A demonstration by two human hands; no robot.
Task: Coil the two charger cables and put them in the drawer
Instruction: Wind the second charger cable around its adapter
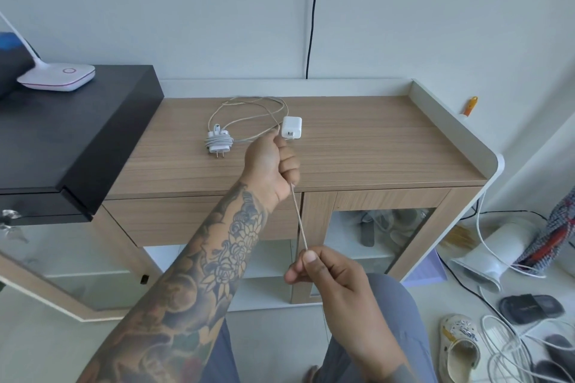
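Head view: the left hand (272,165) grips a beige braided charger cable (299,218) in a fist over the wooden bench (373,146); the right hand (326,274) pinches it lower, pulled taut. Its white square adapter (292,127) and a coiled white charger (218,140) lie on the bench.

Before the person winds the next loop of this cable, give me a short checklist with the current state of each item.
1. Left hand grips the beige cable: ok.
2. Right hand pinches the cable lower down: ok.
3. Cable stretched straight between the hands: ok.
4. Rest of the cable lies loose on the cabinet top, near the white charger block; whether it is plugged into the block: cannot tell.
5. Other charger already wound, lying on the top: ok.
6. Drawer open to take the cables: not ok, it looks closed.
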